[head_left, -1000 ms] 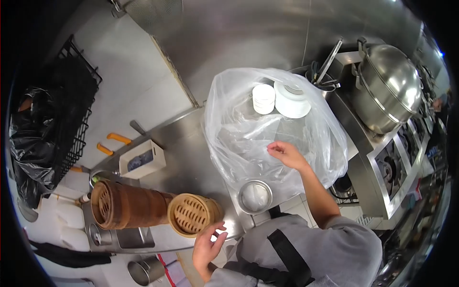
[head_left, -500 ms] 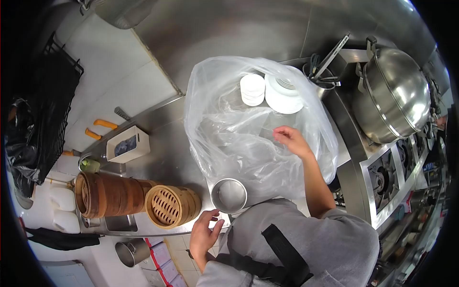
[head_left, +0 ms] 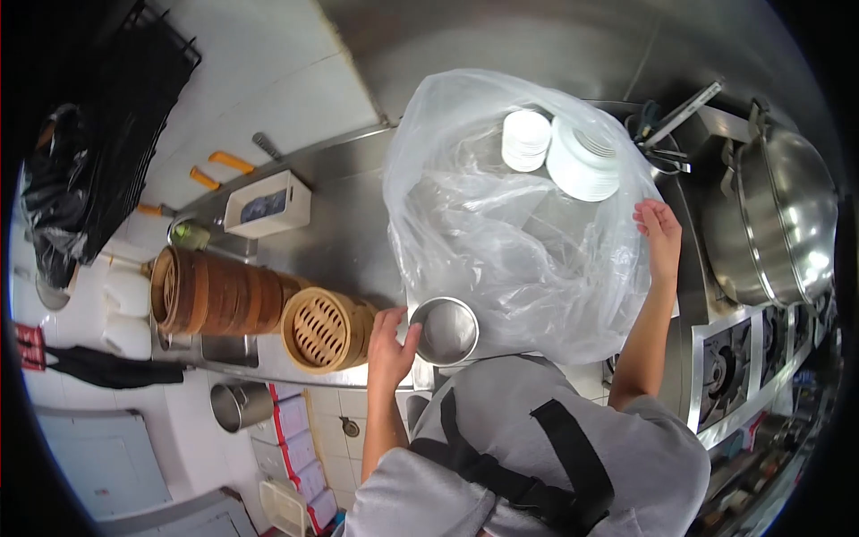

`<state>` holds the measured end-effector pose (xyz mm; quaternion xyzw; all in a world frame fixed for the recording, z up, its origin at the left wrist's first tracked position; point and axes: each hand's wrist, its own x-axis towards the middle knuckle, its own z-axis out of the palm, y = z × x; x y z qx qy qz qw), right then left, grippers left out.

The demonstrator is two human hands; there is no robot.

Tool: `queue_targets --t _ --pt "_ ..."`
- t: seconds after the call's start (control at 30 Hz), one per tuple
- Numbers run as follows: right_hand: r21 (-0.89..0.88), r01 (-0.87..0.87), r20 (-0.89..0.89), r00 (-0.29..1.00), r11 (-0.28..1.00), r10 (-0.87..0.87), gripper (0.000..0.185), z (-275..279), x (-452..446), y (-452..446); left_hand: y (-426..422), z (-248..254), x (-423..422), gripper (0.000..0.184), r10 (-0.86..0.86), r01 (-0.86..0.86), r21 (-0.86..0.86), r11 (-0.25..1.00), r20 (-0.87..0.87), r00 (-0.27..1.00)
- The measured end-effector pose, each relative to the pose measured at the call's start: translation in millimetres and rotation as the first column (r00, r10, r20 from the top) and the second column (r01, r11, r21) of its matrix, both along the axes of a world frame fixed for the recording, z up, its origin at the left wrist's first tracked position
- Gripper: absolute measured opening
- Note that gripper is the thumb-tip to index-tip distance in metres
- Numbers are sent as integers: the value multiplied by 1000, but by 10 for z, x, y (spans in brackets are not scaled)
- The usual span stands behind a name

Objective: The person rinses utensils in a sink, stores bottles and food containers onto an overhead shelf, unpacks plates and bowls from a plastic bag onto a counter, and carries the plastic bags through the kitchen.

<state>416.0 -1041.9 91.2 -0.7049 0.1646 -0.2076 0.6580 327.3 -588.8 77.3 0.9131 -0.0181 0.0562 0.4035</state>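
Near steamer [head_left: 320, 333] | upright tin [head_left: 447, 333], mouth up | left hand [head_left: 390, 349] spread | right hand [head_left: 660, 237]: grip unclear

A steel counter [head_left: 349, 237] bears bamboo steamers [head_left: 234, 291], a box [head_left: 295, 215], a plastic bag [head_left: 510, 259]

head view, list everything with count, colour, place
plastic bag: one, clear, centre
dish stacks: two, white, rear centre
metal pan: one, silver, near bag
steamer stacks: two, brown and tan, left
bin: one, cream, behind steamers
handles: three, orange, along wall
jugs: two, white, left
open pot: one, silver, lower left
crumpled bag: one, black, far left
large pot: one, silver, right
stove: one, silver, right
edge clutter: uncountable, mixed, right
left hand: one, bare, near pan
right hand: one, bare, near bag
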Motion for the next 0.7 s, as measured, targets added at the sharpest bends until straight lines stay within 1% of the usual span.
queue_targets --t 0.07,0.1,0.13,0.2,0.23,0.27,0.3,0.33,0.37,0.4,0.47,0.5,0.53,0.6,0.67,0.7 --pt "-8 -90 -19 996 996 90 15 -75 -51 180 -19 -160 -53 34 42 -36 59 998 -105 994" --pt "-1 -141 -24 990 990 141 13 -134 -76 314 -34 -240 -85 31 41 -37 52 998 -87 995" --pt "9 -232 -43 972 973 232 12 -211 -100 460 -30 -308 -123 31 68 -64 52 997 -86 994" --pt "53 -420 -77 903 906 423 12 -357 -145 836 6 -445 -156 27 99 -60 143 988 -283 954" --pt "91 -514 -96 848 853 521 14 -435 -197 1062 40 -559 -190 23 68 -52 121 991 -136 988" --pt "93 -643 -125 750 761 649 20 -571 -263 1267 33 -482 -213 23 98 -82 122 989 -128 987" --pt "96 -755 -154 632 648 760 26 -650 -320 1462 5 -331 -234 21 133 -130 28 991 -175 976" --pt "91 -844 -182 507 528 843 34 -429 -394 1663 -3 -210 -259 19 164 -183 -68 981 -222 961" --pt "90 -915 -212 369 394 905 42 -194 -466 1833 36 -152 -293 18 172 -180 -78 981 -95 980" --pt "84 -929 -212 336 360 918 42 -161 -512 1964 76 -7 -332 18 208 -216 -81 973 -90 974" --pt "168 -951 -47 256 260 966 51 -122 -556 2156 177 409 -402 19 259 -298 -313 902 -158 953" --pt "164 -959 -49 227 232 973 51 -71 -523 2206 263 553 -435 18 303 -335 -395 856 -143 942" --pt "135 -964 -36 227 230 973 51 -10 -484 2243 388 643 -453 18 362 -352 -302 886 -24 932" --pt "103 -968 -27 227 229 973 51 35 -399 2287 619 703 -473 16 510 -457 -405 791 26 860" --pt "-5 -953 -63 301 302 951 49 55 -270 2248 797 749 -456 17 678 -642 -373 670 -45 733" --pt "-12 -950 -63 313 313 948 49 81 -218 2204 961 560 -449 20 709 -685 -218 695 49 704"
